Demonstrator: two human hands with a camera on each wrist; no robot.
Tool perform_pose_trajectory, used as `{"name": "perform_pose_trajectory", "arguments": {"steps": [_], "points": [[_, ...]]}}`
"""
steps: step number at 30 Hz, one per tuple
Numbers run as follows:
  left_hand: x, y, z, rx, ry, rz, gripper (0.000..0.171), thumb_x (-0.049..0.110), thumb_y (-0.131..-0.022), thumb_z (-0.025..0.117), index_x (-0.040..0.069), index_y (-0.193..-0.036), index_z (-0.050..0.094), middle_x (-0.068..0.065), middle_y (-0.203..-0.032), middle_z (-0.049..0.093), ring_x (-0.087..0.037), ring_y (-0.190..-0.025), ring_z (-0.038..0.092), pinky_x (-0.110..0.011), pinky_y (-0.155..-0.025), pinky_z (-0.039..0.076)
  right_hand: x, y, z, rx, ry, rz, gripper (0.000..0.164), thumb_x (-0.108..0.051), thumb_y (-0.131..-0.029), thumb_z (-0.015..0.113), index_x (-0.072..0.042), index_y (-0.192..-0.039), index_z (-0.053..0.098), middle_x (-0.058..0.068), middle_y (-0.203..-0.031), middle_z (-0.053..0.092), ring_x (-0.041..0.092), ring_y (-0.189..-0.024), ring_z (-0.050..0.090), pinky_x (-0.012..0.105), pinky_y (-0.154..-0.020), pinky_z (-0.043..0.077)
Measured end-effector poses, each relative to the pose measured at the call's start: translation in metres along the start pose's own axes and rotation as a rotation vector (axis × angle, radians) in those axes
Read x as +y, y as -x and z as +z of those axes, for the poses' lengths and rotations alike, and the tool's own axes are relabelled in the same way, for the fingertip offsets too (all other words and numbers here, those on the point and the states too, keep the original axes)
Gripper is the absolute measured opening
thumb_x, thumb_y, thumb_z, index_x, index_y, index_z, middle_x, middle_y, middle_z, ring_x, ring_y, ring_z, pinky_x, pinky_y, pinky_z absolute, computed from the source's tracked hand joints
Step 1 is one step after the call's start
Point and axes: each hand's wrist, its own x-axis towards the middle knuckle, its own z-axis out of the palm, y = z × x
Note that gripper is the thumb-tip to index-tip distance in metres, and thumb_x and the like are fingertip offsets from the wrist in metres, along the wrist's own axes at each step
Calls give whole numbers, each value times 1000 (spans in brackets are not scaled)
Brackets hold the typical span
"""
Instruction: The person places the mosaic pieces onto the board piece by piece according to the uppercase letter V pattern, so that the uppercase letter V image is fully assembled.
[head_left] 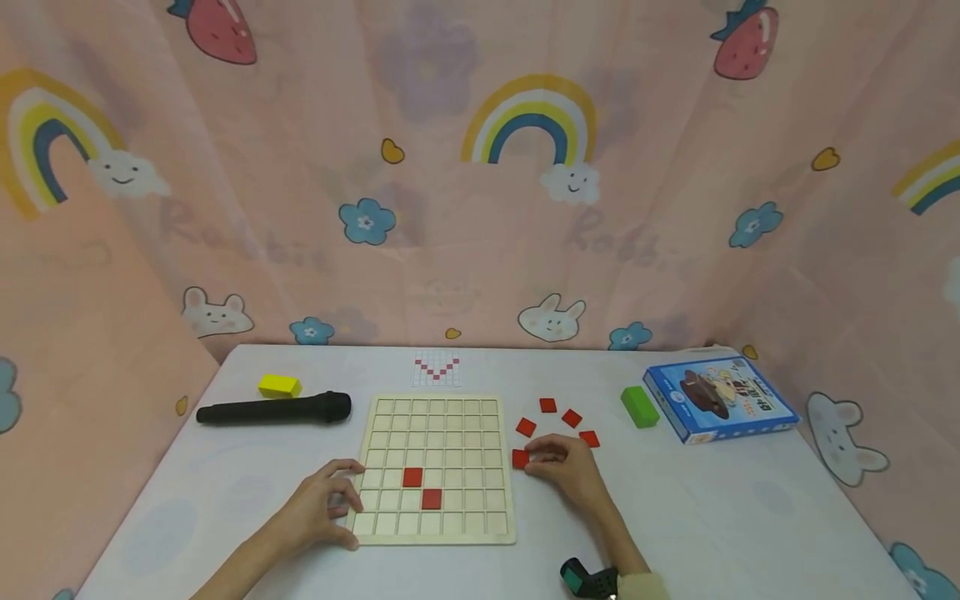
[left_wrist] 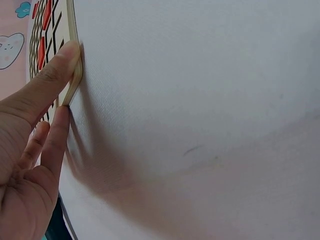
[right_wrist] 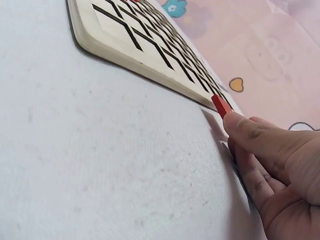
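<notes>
While left hand (head_left: 313, 510), fingers spread, touches left edge of cream gridded wooden board (head_left: 474, 455) on white table (head_left: 720, 517), right hand (head_left: 567, 472) pinches flat red square tile (head_left: 520, 459) just beside right edge; which finger meets thumb, hard to tell.

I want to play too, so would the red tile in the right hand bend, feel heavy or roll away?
It probably won't bend: the red tile keeps straight edges while the right hand pinches it. It's likely light, being smaller than the hand. Rolling seems unlikely, since it's flat and square.
</notes>
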Motion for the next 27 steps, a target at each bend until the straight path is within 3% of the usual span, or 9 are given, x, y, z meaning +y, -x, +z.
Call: {"name": "perform_pose_trajectory", "arguments": {"steps": [7,13,27], "points": [[1,1,0,-2,10,4,38,4,-50,90,9,-76,63,-22,-132,45,-50,-116,47,-22,-79,58,-8,3,10,18,-64,-15,26,1,-73,79,-1,-98,71,11,-94,70,23,-84,68,27,-78,59],[-1,0,1,5,7,-1,38,4,-50,90,9,-76,63,-21,-132,45,-48,-116,48,-21,-79,58,-13,2,18,14,-46,-18,26,-1,-75,79,-3,-100,71,9,-96,70,22,-87,69,26,-80,59],[0,1,1,7,5,20,38,3,-49,91,8,-75,63,-21,-129,47,-44,-112,50,-22,-78,58,-28,6,57,-102,-137,-73,28,-3,-76,79,3,-102,69,13,-92,70,21,-82,68,22,-75,59]]}}
